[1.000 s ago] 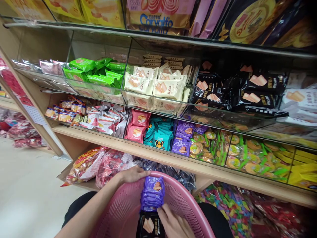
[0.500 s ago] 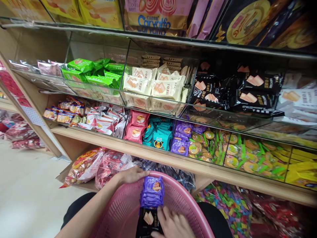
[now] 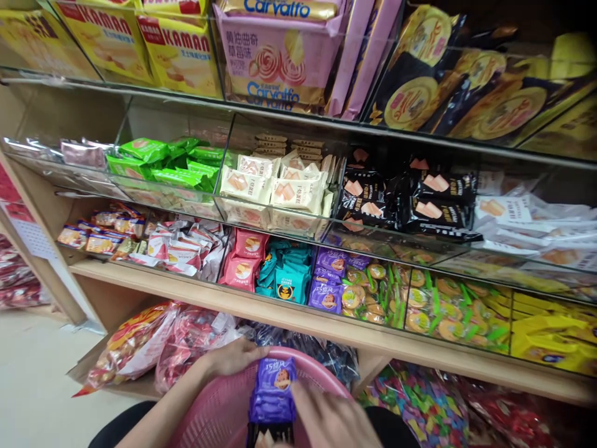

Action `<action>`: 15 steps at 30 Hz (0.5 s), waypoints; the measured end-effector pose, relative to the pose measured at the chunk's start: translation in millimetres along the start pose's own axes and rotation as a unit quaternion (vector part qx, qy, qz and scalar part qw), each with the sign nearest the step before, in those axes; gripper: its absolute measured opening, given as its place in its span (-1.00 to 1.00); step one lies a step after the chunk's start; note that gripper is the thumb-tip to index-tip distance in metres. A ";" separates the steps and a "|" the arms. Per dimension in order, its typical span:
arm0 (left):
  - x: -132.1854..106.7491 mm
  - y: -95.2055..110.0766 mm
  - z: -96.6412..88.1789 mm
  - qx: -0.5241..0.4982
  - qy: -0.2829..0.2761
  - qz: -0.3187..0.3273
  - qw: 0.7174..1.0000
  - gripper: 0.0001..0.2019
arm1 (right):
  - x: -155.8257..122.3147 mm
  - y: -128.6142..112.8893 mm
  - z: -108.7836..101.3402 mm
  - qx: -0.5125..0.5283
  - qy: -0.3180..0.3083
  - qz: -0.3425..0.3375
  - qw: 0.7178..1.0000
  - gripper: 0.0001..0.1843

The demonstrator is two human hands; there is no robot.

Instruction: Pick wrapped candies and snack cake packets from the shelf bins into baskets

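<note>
Moved: view has tilted up; right hand point(image 3: 333, 418) has risen, blurred, beside the purple packs point(image 3: 273, 391).
Left hand point(image 3: 236, 356): fingers curled on the basket point(image 3: 219, 410) rim.
Right fingers: spread loosely.
Packs: in basket, between the hands.
Room: shelves point(image 3: 298, 317) of snacks beyond the fingers; pale floor point(image 3: 32, 373) left.

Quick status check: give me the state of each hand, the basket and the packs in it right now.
Left hand: gripping the basket's far rim.
Right hand: blurred, open, beside the purple pack.
Pink plastic mesh basket: held, holding packs.
Purple snack pack: sealed, lying in the basket.
Black snack pack: in the basket, mostly out of frame.
</note>
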State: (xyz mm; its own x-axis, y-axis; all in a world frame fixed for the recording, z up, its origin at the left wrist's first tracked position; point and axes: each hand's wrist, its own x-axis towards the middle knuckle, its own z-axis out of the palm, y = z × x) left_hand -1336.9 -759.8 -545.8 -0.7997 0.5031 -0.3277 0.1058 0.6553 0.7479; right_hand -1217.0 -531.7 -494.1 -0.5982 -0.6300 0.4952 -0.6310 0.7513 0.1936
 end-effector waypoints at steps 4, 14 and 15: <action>0.6 1.1 1.1 -0.014 -0.003 0.008 1.000 -0.41 | 62.3 64.8 -107.6 0.042 0.168 0.056 0.983 -0.70; 3.3 -8.4 2.7 -0.045 -0.001 0.018 0.999 -0.45 | 130.3 190.3 -183.0 -0.113 0.129 0.075 0.982 -0.76; 4.4 -9.6 2.9 -0.046 0.003 0.019 0.999 -0.45 | 133.1 192.3 -181.1 -0.116 0.101 0.067 0.986 -0.75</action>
State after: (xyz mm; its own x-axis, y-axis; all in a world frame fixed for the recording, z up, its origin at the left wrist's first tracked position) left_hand -1339.7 -762.2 -556.1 -0.7994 0.5236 -0.2947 0.0816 0.5805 0.8101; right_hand -1328.4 -435.4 -237.5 -0.5429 -0.4875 0.6838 -0.4088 0.8647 0.2919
